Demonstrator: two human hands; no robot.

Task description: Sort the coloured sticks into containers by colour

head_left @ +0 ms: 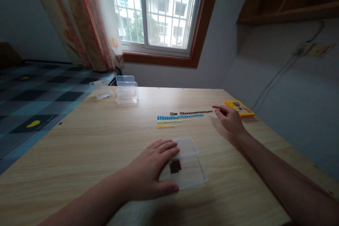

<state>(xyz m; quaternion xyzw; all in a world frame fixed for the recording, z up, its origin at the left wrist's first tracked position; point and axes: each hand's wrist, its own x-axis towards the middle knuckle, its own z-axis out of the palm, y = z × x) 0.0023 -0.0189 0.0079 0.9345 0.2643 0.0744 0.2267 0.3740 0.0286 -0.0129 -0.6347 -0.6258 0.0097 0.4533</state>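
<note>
My left hand lies with fingers spread over the left side of an open clear plastic box, fingertips on its lid and thumb at the near corner. Dark brown pieces lie together inside the box. Farther away, my right hand is at the right end of a row of tiny brown pieces. Its index finger points out while the other fingertips come together; whatever they pinch is too small to make out. Nearer rows hold blue pieces, pale yellow pieces and yellow pieces.
Stacked clear boxes stand at the table's far left, beside another open clear box. A yellow and orange box lies just beyond my right hand. The wooden table borders a bed on the left.
</note>
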